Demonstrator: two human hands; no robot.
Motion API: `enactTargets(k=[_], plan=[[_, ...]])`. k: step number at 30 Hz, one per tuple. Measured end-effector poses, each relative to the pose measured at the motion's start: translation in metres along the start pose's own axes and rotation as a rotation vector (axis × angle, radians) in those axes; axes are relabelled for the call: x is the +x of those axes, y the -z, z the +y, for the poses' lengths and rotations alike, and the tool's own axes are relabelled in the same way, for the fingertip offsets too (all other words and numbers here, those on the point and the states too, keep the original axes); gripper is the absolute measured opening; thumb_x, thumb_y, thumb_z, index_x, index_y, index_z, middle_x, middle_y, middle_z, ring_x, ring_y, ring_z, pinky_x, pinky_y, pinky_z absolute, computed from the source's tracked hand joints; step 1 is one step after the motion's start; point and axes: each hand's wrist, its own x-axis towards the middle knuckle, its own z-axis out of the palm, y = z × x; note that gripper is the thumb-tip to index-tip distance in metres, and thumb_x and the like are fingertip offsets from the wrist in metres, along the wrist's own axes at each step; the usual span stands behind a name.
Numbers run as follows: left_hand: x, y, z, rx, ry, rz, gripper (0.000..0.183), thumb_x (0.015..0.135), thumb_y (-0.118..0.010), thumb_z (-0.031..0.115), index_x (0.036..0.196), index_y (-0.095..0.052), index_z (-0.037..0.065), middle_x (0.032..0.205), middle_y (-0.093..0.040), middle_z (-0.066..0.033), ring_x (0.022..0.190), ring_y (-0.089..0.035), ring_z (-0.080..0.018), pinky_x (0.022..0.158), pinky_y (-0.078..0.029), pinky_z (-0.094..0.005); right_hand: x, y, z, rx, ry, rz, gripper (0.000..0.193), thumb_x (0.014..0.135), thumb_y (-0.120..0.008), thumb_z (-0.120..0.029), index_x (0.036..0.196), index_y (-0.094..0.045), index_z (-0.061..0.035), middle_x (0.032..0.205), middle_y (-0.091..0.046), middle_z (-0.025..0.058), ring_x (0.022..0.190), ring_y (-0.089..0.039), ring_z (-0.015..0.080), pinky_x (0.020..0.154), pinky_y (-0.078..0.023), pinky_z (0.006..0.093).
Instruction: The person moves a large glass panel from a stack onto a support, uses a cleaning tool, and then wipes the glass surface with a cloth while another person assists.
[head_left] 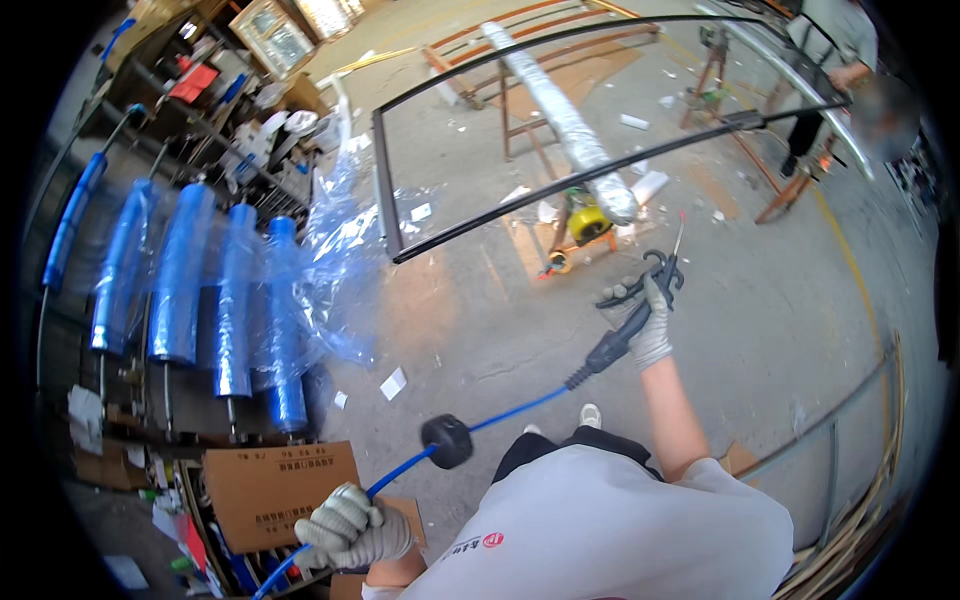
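Note:
My right hand, in a pale work glove, is closed around the grip of a black air blow gun. Its thin nozzle points up and away from me. A blue air hose runs from the gun's base down to the left, passing through a round black block. At the lower left, my gloved left hand grips the same hose. Beyond the gun, a long dark rectangular frame is held up; a person at the far right has a hand at its end.
Several blue film rolls hang on rods at the left, with loose clear film beside them. A cardboard box stands near my left hand. A wrapped silvery tube rests across orange trestles. Paper scraps litter the floor; long strips lean at the lower right.

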Motion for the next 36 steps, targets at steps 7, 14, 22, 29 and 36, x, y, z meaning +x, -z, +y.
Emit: enactTargets(k=[7,14,22,29,36], plan=[[0.023,0.039,-0.043,-0.005,-0.046,0.118,0.047,0.095,-0.036,0.042,0.056,-0.029,0.015,0.044,-0.025,0.0025,0.036,-0.023,-0.009,0.036,-0.024,-0.0232,0.098,-0.057,0.071,-0.717,-0.671,0.225,0.038,0.076,-0.064,-0.048,0.069,-0.047,-0.0154,0.051,-0.046,-0.0002,0.04,-0.048,0.0171,0.042,-0.045,0.0366],[0.057,0.096,-0.101,0.053,-0.136,0.316,0.048,0.094,-0.036,0.046,0.058,-0.028,0.014,0.045,-0.026,0.002,0.034,-0.022,-0.009,0.033,-0.027,-0.0211,0.214,-0.123,0.145,-0.969,-0.867,0.082,0.04,0.075,-0.066,-0.047,0.064,-0.043,-0.0161,0.048,-0.04,-0.0031,0.039,-0.043,0.0126,0.038,-0.035,0.0293],[0.062,0.104,-0.248,0.388,0.223,0.495,0.051,0.091,-0.037,0.053,0.059,-0.026,0.014,0.046,-0.02,0.0028,0.035,-0.019,-0.0066,0.028,-0.019,-0.0189,0.321,-0.106,-0.013,-0.415,-0.053,0.389,0.038,0.079,-0.06,-0.041,0.057,-0.039,-0.018,0.043,-0.037,-0.0028,0.036,-0.04,0.0159,0.037,-0.038,0.0328],[0.077,0.061,-0.38,0.078,0.526,0.363,0.054,0.088,-0.036,0.058,0.059,-0.03,0.013,0.045,-0.023,0.0011,0.034,-0.022,-0.0077,0.027,-0.022,-0.0198,0.266,-0.022,-0.159,-0.28,0.299,0.498,0.025,0.081,-0.06,-0.042,0.077,-0.05,-0.0191,0.052,-0.04,-0.0033,0.041,-0.041,0.0156,0.042,-0.041,0.0345],[0.048,-0.063,-0.42,0.115,0.351,0.021,0.058,0.085,-0.036,0.063,0.059,-0.03,0.012,0.044,-0.024,0.0006,0.034,-0.023,-0.0087,0.028,-0.018,-0.0214,0.266,-0.022,-0.21,-0.502,0.19,0.542,0.036,0.075,-0.068,-0.044,0.068,-0.049,-0.0141,0.056,-0.049,0.0002,0.043,-0.05,0.0148,0.041,-0.048,0.0304]])
